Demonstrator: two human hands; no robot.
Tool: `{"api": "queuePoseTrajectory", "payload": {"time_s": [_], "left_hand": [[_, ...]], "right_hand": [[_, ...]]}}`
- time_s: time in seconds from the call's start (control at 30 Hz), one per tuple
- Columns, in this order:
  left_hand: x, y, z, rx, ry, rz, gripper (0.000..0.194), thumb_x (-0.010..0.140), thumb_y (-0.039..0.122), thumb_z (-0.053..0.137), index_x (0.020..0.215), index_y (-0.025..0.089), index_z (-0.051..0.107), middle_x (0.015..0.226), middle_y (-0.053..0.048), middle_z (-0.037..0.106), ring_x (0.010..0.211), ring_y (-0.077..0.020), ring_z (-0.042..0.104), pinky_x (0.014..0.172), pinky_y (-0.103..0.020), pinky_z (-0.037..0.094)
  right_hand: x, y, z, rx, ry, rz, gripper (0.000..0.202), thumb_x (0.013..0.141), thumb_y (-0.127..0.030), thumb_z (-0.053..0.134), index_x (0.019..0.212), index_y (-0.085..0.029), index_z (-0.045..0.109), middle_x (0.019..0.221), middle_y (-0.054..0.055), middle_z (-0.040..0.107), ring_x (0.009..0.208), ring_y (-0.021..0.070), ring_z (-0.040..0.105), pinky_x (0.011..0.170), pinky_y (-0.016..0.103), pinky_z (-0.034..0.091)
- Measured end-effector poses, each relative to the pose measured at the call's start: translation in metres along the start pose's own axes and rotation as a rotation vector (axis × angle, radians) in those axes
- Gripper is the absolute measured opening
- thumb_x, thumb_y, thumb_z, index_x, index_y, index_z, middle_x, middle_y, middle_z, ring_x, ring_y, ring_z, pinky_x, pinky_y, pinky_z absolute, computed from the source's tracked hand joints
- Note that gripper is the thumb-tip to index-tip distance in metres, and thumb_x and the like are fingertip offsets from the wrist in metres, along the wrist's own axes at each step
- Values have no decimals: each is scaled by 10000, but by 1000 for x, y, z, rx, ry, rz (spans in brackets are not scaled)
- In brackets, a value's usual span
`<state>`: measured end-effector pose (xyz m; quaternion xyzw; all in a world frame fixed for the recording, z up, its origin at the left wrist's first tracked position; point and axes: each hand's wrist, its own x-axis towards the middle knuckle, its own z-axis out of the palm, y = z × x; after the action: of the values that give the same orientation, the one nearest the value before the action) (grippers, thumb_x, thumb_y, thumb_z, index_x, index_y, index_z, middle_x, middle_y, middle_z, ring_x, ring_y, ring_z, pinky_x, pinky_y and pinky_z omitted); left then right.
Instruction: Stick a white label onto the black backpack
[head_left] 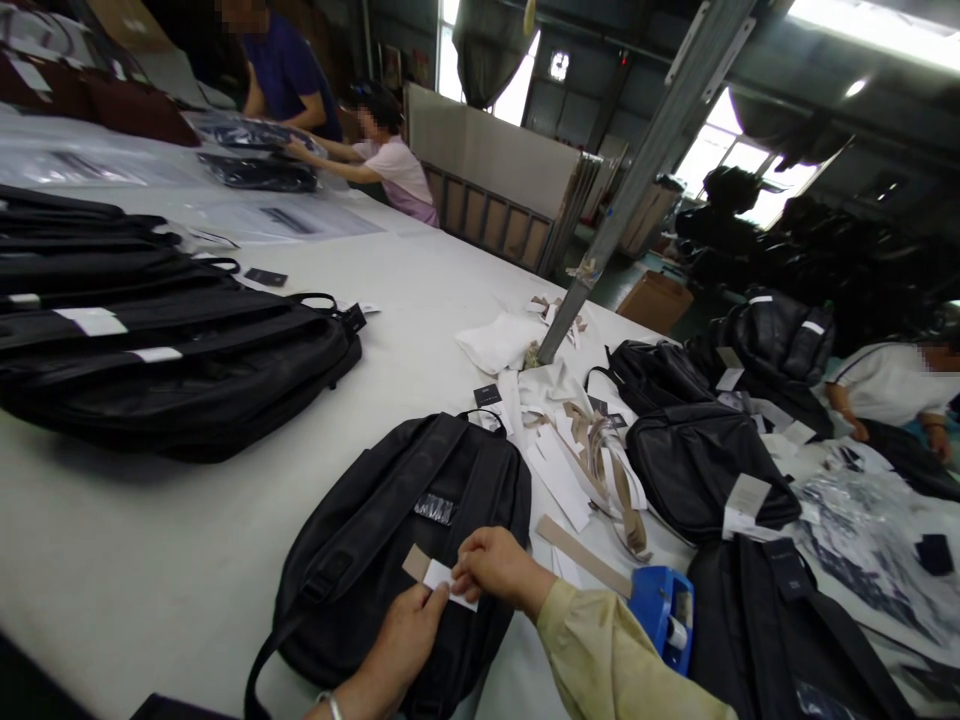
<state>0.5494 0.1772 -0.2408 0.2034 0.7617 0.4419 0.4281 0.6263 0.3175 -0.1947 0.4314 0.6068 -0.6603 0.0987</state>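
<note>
A black backpack (397,545) lies on the white table in front of me, straps facing up, with a dark hang tag (487,396) by its top loop. Over its lower middle, my left hand (401,645) pinches a white paper strip (437,574) between thumb and fingers. My right hand (495,568) has its fingertips closed on the same strip, a little to the right. Beside the strip shows a beige piece (415,561), partly covered by it. A small clear packet (436,509) rests between the straps.
Stacked black backpacks (247,345) lie to the left. At right are a blue tape dispenser (660,615), paper scraps (562,475), more black bags (705,465) and a slanted metal post (600,240). Two people (300,75) work across the table; another person (892,385) is at far right.
</note>
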Motion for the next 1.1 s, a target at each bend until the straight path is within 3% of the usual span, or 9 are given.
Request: {"api": "queuePoseTrajectory", "payload": {"time_s": [0.1, 0.2, 0.3, 0.4, 0.53, 0.7, 0.8, 0.93, 1.1], "left_hand": [[2, 3, 0, 19, 22, 11, 361, 777, 478, 489, 641, 175, 631, 669, -75, 652, 704, -260, 617, 616, -322, 443], [5, 5, 1, 48, 43, 41, 312, 753, 424, 511, 563, 190, 591, 581, -60, 590, 611, -239, 569, 564, -322, 396], [8, 3, 0, 47, 51, 48, 239, 705, 368, 536, 582, 178, 614, 596, -63, 597, 629, -241, 571, 581, -323, 399], [9, 0, -1, 49, 64, 48, 267, 700, 394, 535, 564, 174, 603, 573, -46, 566, 603, -227, 539, 578, -324, 384], [8, -1, -2, -31, 18, 59, 348, 730, 478, 521, 617, 169, 633, 618, -36, 592, 644, -219, 538, 606, -315, 394], [5, 1, -5, -195, -47, -32, 363, 668, 526, 602, 616, 168, 639, 649, -42, 633, 695, -240, 576, 623, -310, 425], [0, 5, -9, -297, -141, -46, 341, 670, 485, 646, 701, 149, 692, 710, -54, 685, 796, -264, 619, 711, -315, 464], [-7, 14, -10, -565, -214, -180, 269, 643, 393, 723, 746, 145, 709, 764, -61, 719, 793, -246, 643, 739, -310, 498], [-4, 25, -4, -659, -213, -400, 346, 606, 430, 823, 713, 126, 698, 684, -91, 714, 679, -243, 660, 666, -322, 522]], "right_hand": [[-9, -20, -5, -556, 10, -398, 391, 783, -114, 562, 1172, -155, 578, 1061, 94, 704, 975, 204, 673, 842, 334, 546], [-10, -46, -3, -1129, -81, -954, 612, 793, -195, 642, 1374, -261, 460, 1462, 90, 475, 1336, 284, 426, 1008, 430, 437], [0, -64, 5, -1449, -198, -1179, 362, 861, -256, 611, 1221, -260, 574, 1293, 68, 606, 1299, 279, 417, 945, 441, 409], [10, -66, 7, -1561, -246, -1200, 27, 851, -220, 619, 828, -211, 632, 872, 33, 683, 973, 226, 552, 851, 400, 385], [13, -41, -4, -1499, -175, -1190, 88, 862, -219, 605, 779, -193, 599, 803, 12, 630, 765, 181, 538, 684, 346, 362], [5, 15, -8, -1342, 72, -1129, 131, 883, -241, 570, 774, -175, 599, 780, 27, 586, 737, 180, 516, 645, 332, 361], [-6, 40, -2, -1156, 167, -1084, 103, 873, -189, 534, 914, -169, 627, 842, 50, 608, 816, 194, 538, 717, 328, 414], [-21, 56, 2, -910, 211, -1103, 293, 870, -136, 472, 1134, -152, 597, 1031, 105, 629, 990, 214, 556, 855, 351, 473], [-25, 68, 5, -664, 252, -1121, 242, 872, -109, 466, 1049, -170, 619, 1061, 98, 645, 1032, 181, 581, 917, 323, 498]]}}
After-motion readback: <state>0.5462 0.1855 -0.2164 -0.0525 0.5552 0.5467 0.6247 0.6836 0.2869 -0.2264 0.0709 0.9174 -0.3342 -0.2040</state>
